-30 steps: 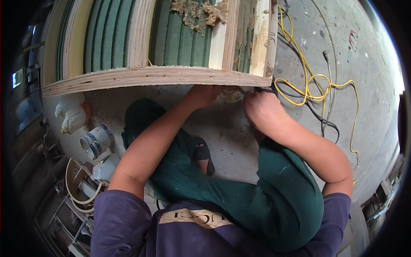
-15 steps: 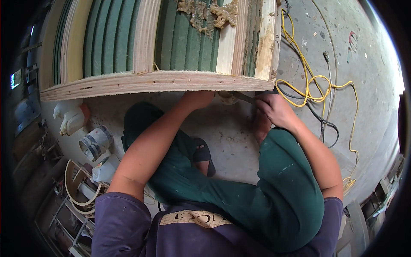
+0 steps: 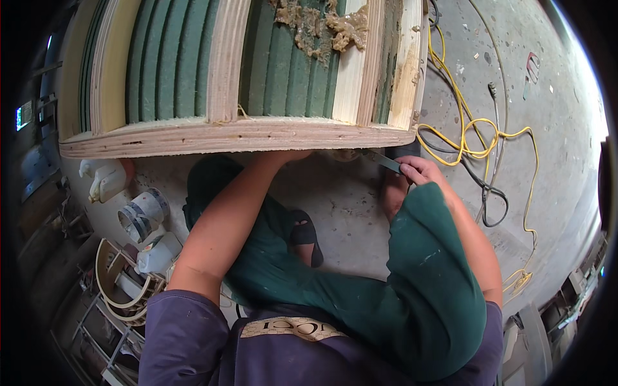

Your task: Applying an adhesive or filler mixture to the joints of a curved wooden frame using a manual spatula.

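A curved wooden frame with green ribbed panels stands in front of me. Brown putty-like paste is smeared across one panel and the strip beside it. My right hand is closed on a flat grey scraper, just below the frame's near right corner. The scraper's far end points left, toward a small round container partly covered by the frame's edge. My left hand reaches under that edge, close to the container; its fingers are hidden.
Yellow cable and a dark cord loop over the concrete floor at right. A white jug, a paint-stained bucket, another white jug and a curved wooden piece stand at left. My bent legs are below the frame.
My right hand has moved slightly right and down with the scraper, showing more of its blade. The frame's edge appears lower in view and hides more of my left hand.
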A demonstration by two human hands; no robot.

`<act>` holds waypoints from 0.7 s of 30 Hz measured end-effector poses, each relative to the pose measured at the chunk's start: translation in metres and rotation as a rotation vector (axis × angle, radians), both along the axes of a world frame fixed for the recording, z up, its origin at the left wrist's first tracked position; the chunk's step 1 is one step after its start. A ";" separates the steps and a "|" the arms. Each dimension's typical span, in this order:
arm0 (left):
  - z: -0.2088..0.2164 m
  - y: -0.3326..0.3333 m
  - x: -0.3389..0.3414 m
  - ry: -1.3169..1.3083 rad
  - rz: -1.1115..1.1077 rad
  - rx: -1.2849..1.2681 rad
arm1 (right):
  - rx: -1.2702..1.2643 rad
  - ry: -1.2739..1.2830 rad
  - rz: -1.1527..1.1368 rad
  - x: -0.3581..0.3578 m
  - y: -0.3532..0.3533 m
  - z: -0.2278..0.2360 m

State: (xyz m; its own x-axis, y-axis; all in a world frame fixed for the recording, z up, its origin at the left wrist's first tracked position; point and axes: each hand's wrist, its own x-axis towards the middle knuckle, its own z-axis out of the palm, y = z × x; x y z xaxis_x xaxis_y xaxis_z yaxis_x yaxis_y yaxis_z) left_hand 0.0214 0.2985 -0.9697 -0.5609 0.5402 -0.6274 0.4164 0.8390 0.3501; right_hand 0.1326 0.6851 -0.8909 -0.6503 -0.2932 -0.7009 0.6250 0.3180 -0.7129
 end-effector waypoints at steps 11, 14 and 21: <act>-0.161 -0.136 0.020 1.757 -0.731 -0.123 | -0.250 -0.216 -0.200 0.003 -0.004 -0.006; -0.144 -0.123 0.018 1.869 -1.000 -0.331 | -0.284 -0.090 -0.162 0.008 -0.004 -0.005; -0.112 -0.125 0.022 2.009 -1.662 -0.918 | -0.161 -0.063 -0.119 0.004 -0.008 -0.006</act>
